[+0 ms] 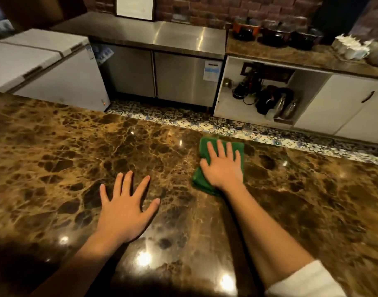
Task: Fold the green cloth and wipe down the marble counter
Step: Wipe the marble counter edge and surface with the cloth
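Hand flat on green cloth

Two bare forearms come into the picture from the lower edge. The bare left hand has no ring, no watch and no glove, and no sleeve shows on its forearm. The bare right hand is also without jewellery. Near the right elbow there is the pushed-up white fabric sleeve, soft and slightly wrinkled at its edge.

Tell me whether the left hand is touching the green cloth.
Apart. The head view shows the left hand flat on bare marble counter, clear of the green cloth.
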A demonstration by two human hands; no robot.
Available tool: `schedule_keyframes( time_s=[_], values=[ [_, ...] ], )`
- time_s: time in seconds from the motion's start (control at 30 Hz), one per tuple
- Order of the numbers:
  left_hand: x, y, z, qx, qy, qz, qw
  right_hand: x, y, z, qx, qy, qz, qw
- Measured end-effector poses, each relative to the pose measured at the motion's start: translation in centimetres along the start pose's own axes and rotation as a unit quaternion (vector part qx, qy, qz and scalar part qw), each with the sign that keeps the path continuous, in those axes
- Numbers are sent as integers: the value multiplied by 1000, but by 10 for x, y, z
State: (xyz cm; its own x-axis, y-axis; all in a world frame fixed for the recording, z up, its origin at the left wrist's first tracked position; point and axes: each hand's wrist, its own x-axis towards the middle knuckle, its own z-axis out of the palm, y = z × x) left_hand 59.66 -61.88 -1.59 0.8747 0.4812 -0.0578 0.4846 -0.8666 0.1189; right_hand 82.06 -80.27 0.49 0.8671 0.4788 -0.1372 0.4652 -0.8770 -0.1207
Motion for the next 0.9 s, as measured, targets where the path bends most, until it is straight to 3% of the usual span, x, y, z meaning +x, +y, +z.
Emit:
schedule_keyframes(
  time_s=[0.2, 0.4, 0.5, 0.67, 0.9],
  values=[
    [-2, -1, -1, -21, 7, 7, 1000, -152, -72, 37, 4, 9, -71, 997],
    [3, -26, -23, -122, -77, 47, 988, -203, -31, 31, -23, 29, -37, 999],
    [0, -73, -30, -51, -12, 61, 997, -178, 4, 23, -32, 20, 42, 998],
    [-10, -122, -26, 18, -29, 49, 998, -93, 43, 7, 5, 2, 158, 987],
    [-6, -126, -10, 4, 33, 58, 998, 21, 28, -9, 21, 3, 191, 981]
  ],
)
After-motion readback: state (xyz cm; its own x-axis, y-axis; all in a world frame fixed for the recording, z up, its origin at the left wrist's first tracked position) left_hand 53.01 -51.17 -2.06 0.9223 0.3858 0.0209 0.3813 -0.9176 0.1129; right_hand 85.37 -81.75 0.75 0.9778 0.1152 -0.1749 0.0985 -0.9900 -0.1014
